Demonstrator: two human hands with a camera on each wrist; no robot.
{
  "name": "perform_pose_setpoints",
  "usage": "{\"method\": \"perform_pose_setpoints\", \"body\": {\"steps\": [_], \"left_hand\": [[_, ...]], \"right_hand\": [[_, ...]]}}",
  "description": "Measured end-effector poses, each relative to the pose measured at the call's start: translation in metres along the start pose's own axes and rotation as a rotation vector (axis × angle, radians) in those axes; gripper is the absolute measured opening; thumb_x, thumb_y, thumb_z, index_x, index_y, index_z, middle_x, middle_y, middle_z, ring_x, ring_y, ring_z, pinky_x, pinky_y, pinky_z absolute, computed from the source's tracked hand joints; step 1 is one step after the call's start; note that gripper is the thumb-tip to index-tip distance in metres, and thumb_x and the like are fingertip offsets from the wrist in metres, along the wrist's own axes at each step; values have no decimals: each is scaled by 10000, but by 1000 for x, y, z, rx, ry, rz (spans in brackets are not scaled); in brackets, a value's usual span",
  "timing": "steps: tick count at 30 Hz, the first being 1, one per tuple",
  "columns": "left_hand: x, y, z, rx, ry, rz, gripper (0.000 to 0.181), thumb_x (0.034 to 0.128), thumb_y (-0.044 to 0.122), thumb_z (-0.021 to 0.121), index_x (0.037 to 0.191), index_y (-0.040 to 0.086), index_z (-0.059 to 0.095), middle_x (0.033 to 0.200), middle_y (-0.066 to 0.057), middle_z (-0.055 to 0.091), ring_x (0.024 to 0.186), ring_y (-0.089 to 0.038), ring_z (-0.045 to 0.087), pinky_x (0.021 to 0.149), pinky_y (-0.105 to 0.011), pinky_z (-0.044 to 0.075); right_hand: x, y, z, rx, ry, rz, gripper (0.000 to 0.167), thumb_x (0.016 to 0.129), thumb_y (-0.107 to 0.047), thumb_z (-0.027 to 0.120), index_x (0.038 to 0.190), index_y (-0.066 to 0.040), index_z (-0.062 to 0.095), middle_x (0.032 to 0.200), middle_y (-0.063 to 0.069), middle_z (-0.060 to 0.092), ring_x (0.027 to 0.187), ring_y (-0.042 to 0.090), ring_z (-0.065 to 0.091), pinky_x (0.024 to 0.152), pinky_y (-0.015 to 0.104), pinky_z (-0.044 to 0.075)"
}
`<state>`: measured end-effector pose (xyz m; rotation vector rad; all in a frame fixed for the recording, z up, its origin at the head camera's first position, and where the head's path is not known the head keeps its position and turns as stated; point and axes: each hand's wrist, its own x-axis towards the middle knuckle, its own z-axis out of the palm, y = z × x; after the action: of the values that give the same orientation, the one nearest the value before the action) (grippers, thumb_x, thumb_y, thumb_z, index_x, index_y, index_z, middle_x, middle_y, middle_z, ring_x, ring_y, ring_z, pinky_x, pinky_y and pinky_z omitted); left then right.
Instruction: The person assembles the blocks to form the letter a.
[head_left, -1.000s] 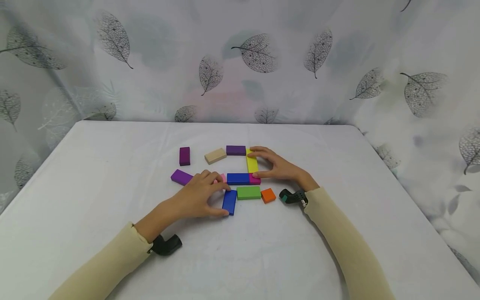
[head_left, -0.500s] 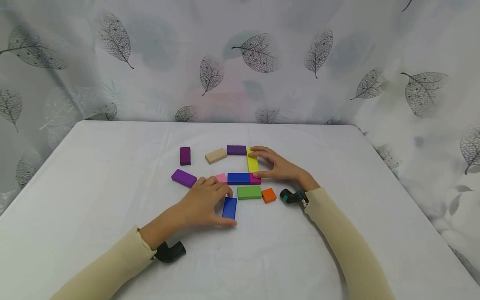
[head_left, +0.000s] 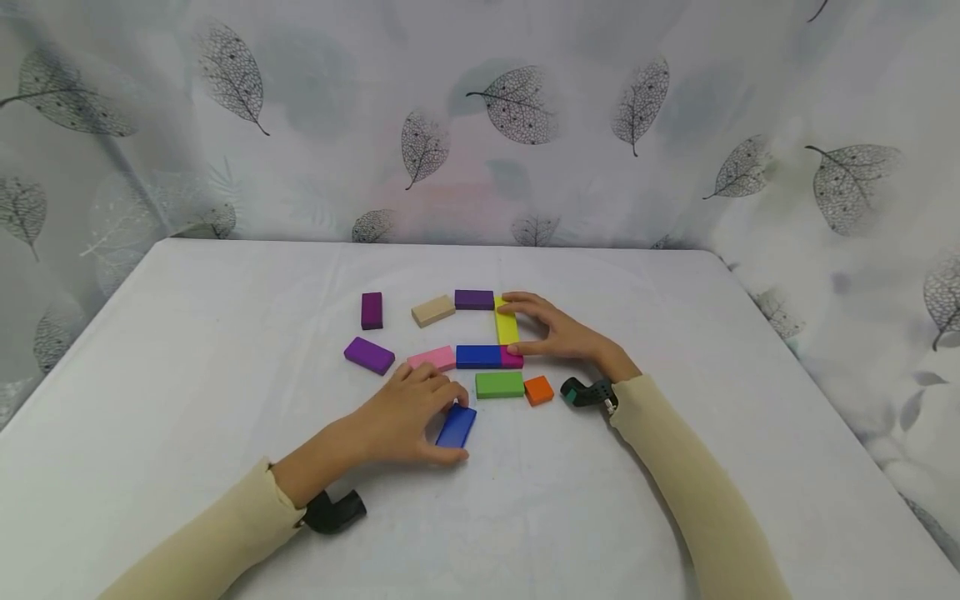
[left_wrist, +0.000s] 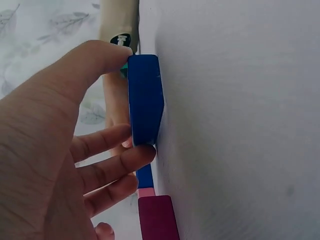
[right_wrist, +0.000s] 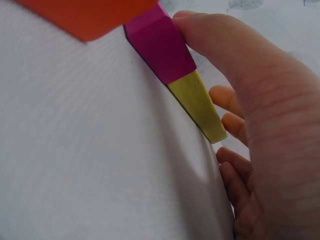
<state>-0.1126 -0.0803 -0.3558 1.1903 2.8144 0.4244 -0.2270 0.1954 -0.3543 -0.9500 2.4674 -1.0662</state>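
In the head view my left hand point(head_left: 405, 414) pinches a blue block point(head_left: 456, 427) between thumb and fingers at its two ends. The left wrist view shows this blue block point(left_wrist: 145, 97) close to the tabletop. My right hand point(head_left: 564, 331) rests at the right end of the block pattern. Its thumb touches a magenta block point(head_left: 512, 358); its fingers lie over the far end of a yellow block point(head_left: 506, 323). A second blue block point(head_left: 477, 357) adjoins the magenta one. A pink block point(head_left: 433, 358) lies left of it, partly behind my left fingers.
A green block point(head_left: 499, 385) and an orange block point(head_left: 538, 390) lie in front of the blue row. Farther back are a dark purple block point(head_left: 474, 300), a tan block point(head_left: 432, 311), a plum block point(head_left: 372, 311) and a purple block point(head_left: 369, 355), all on the white tablecloth point(head_left: 585, 517).
My left hand has drawn the blue block toward me, away from the green block, and turned it to a slant. More of the pink block shows. The right hand stays put.
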Motion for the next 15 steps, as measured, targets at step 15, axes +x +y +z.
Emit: {"method": "perform_pose_setpoints", "body": {"steps": [15], "left_hand": [[-15,-2,-1,-107,-17,49,447,850,320,664,1266,176,586,1084,38,594,1143,-181,463,959,-474,366]], "right_hand": [[-1,-2,-1,-3,-6,3,603,887,-94,688,1420,32,436,1572,206,224,1461,388,144,1153,608,102]]}}
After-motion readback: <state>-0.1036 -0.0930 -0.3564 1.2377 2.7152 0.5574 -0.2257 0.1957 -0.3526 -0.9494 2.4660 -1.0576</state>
